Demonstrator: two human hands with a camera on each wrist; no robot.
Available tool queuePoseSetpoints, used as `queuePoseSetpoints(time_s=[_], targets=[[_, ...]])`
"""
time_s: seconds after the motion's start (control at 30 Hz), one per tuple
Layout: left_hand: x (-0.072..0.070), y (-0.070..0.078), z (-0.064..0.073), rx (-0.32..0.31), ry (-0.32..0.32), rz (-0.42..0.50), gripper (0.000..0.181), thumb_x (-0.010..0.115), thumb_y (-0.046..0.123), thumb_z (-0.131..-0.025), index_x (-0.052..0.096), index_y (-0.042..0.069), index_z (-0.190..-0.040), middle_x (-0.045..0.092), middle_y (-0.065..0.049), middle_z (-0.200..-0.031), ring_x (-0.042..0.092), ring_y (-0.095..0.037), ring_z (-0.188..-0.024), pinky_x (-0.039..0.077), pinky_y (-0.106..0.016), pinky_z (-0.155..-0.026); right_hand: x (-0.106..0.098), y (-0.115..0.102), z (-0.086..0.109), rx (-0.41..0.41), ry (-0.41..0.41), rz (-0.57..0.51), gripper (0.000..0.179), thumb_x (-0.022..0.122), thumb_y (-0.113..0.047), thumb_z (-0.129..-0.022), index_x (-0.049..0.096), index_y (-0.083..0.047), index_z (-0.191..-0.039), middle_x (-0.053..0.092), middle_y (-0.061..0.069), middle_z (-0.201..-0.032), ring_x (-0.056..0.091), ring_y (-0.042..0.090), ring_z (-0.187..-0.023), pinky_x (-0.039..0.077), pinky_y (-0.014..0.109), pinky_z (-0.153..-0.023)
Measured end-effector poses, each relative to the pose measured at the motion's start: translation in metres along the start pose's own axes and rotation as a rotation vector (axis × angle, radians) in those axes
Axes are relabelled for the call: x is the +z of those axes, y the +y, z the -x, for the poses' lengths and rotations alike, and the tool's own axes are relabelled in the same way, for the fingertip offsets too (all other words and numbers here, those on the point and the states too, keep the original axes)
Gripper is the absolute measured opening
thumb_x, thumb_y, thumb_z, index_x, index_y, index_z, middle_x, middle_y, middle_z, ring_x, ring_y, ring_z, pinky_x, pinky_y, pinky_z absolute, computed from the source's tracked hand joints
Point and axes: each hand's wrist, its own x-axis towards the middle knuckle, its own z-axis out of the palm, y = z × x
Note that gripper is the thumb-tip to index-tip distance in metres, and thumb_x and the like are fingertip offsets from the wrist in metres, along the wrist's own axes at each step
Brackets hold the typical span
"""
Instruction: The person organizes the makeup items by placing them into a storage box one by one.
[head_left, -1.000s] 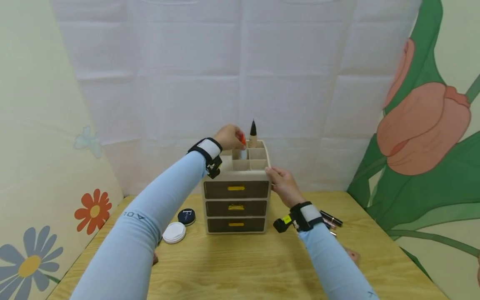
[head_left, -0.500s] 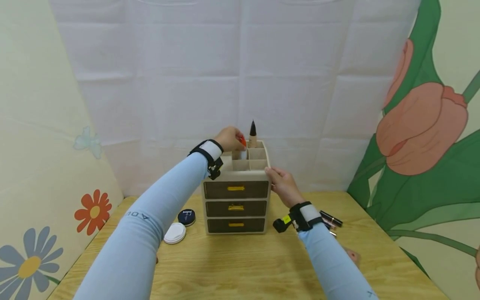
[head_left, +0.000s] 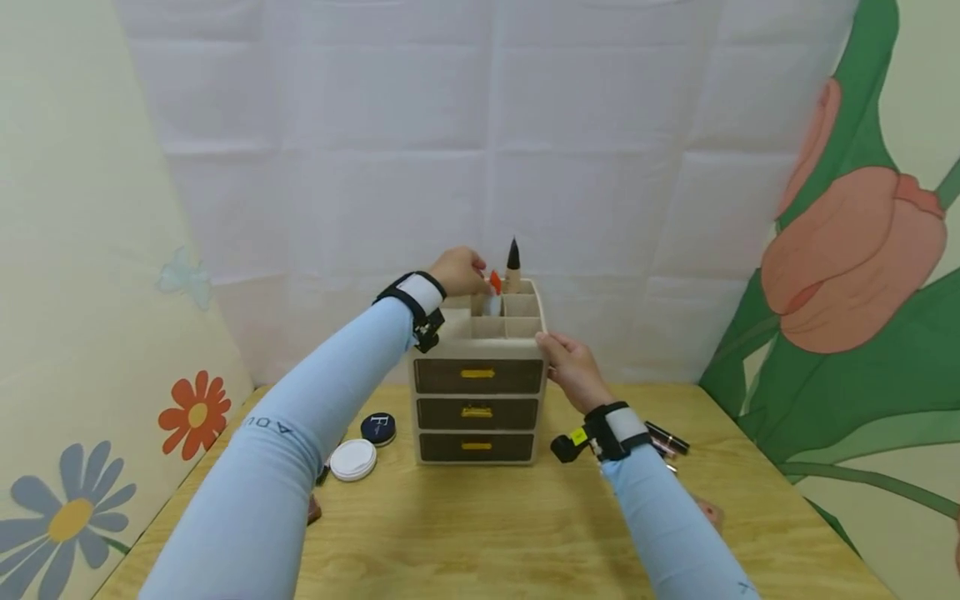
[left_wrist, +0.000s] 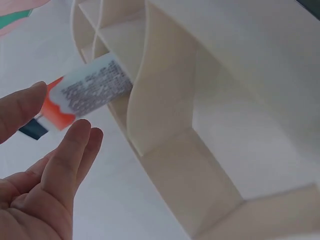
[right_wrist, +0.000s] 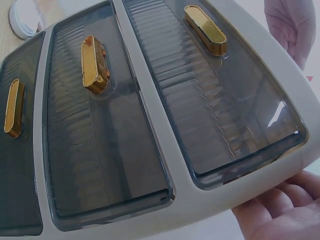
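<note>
Left hand [head_left: 456, 271] wide beside tube [left_wrist: 92, 92] in one compartment of organizer [head_left: 480, 349], brush [head_left: 513, 267] in another, right hand [head_left: 573, 375] around organizer's edge

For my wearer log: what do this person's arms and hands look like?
The left hand and right hand are bare; left sleeve and right sleeve are light blue, the left lettered. Each wrist wears a black strap with pale panel and black device; the right one shows yellow.

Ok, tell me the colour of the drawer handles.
Gold drawer handles; clearest in the right wrist view.
</note>
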Motion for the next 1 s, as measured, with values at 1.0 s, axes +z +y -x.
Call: queuePoseSetpoints(time_s=[1.0], targets=[[-0.081,-0.127,0.096,-0.270,0.034,0.228,0.055,0.057,0.026,-0.099,0.045,-0.014,-0.136,0.055,-0.031,-0.126,0.058,-0.037,-0.113,0.055,-0.029,-0.082,-0.008,-0.001,-0.002,-0.005,-0.039,-0.018,0.061,0.052,-0.036,-0.101,0.039,0.004,-0.145,0.049,0.020,-0.135,0.056,0.014,-0.110,0.050,0.025,-0.088]])
